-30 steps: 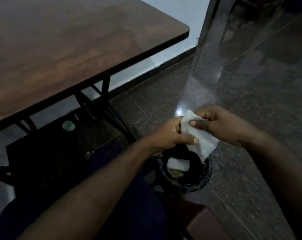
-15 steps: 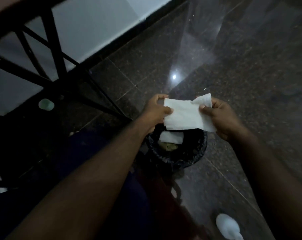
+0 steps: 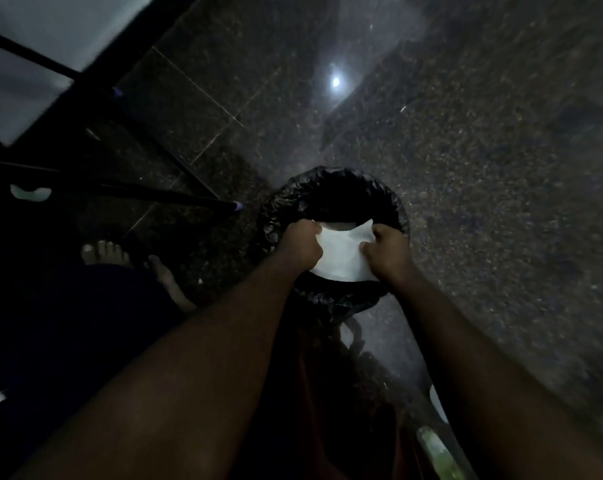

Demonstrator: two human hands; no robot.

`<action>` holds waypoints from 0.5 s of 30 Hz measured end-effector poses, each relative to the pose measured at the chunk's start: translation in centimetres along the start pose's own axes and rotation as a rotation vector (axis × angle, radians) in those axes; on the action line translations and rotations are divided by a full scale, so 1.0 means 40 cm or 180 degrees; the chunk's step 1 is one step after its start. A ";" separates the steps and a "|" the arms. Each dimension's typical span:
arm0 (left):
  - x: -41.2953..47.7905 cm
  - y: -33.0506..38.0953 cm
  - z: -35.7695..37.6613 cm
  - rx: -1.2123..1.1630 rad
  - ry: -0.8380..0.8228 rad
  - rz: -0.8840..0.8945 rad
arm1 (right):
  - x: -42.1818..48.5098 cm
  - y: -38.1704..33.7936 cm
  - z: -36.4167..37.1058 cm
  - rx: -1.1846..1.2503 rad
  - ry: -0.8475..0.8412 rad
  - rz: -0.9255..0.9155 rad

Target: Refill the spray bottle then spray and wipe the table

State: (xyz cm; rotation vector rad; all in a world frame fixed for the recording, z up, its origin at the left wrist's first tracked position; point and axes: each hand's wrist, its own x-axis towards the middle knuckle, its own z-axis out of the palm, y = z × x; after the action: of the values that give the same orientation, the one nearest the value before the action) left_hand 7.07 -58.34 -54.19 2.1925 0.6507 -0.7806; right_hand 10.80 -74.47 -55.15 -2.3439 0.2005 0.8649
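A white paper tissue (image 3: 341, 256) is stretched flat between both hands, low over the mouth of a small bin lined with a black bag (image 3: 331, 188). My left hand (image 3: 301, 244) pinches its left edge and my right hand (image 3: 384, 251) pinches its right edge. The bin's inside is dark and mostly hidden by the tissue. The table top and the spray bottle are out of view; only the table's black metal legs (image 3: 126, 140) show at the left.
Dark polished stone floor (image 3: 466, 168) surrounds the bin, with a light reflection. My bare foot (image 3: 107, 252) stands left of the bin. A pale small object (image 3: 29, 192) lies under the table frame. A white shape (image 3: 436, 403) and a greenish object (image 3: 438, 452) lie at the lower right.
The view has tilted further down, and the table top has left the frame. Both hands have lowered the tissue, opened out flat, to the bin's mouth.
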 end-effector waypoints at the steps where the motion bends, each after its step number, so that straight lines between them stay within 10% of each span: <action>1: 0.008 -0.003 0.012 0.0062 0.0019 0.0050 | 0.011 0.008 0.010 0.0009 0.0006 -0.0035; 15: 0.116 -0.052 0.017 0.0768 -0.0637 0.0264 | 0.050 0.015 0.073 -0.0014 0.0168 0.0040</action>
State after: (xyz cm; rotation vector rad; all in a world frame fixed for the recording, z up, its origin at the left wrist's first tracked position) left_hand 8.72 -56.57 -58.71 2.2996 0.3793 -1.0647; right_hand 10.57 -73.02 -58.43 -2.3737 0.2358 0.8107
